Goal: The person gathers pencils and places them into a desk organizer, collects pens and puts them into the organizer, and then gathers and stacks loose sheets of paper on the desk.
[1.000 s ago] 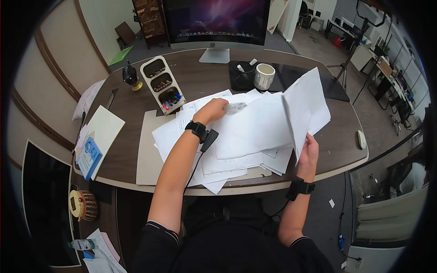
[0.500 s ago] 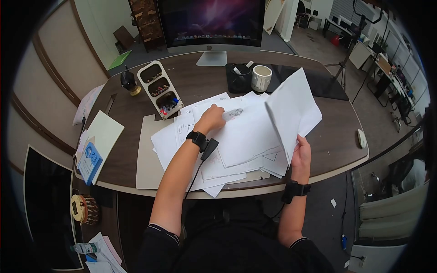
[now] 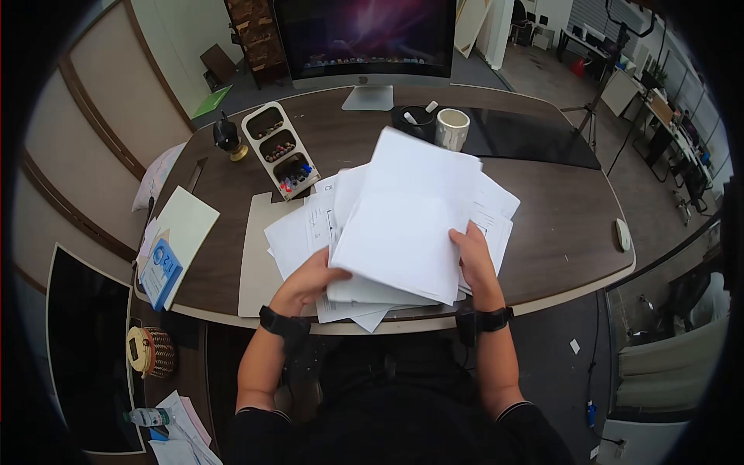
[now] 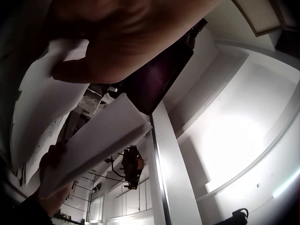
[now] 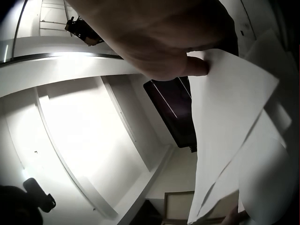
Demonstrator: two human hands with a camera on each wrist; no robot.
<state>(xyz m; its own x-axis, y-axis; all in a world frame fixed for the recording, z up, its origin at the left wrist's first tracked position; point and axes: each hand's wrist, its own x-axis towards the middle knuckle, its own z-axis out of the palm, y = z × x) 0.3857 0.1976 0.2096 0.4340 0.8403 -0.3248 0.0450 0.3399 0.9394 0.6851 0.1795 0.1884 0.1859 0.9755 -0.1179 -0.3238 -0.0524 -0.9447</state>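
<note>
A sheaf of white paper sheets is raised at a tilt over the desk, facing me, mostly blank. My right hand grips its right side, thumb lying over the front sheet and fingers hidden behind. At the lower left corner my left hand pinches sheets, the thumb across the edge. In the left wrist view the left thumb lies against paper. The right wrist view shows the right thumb pressed on the sheets near their top. Behind and below the sheaf, loose printed papers spread over the desk.
A pen tray with markers stands at the left. Behind the papers are a mug and a black pen cup, with a monitor farther back. A blue box lies far left; a mouse sits far right.
My left hand has come off the sketched sheet at the pile's upper left and down to the lower left corner. The right hand has brought its folded-up sheets leftward, now together in one sheaf.
</note>
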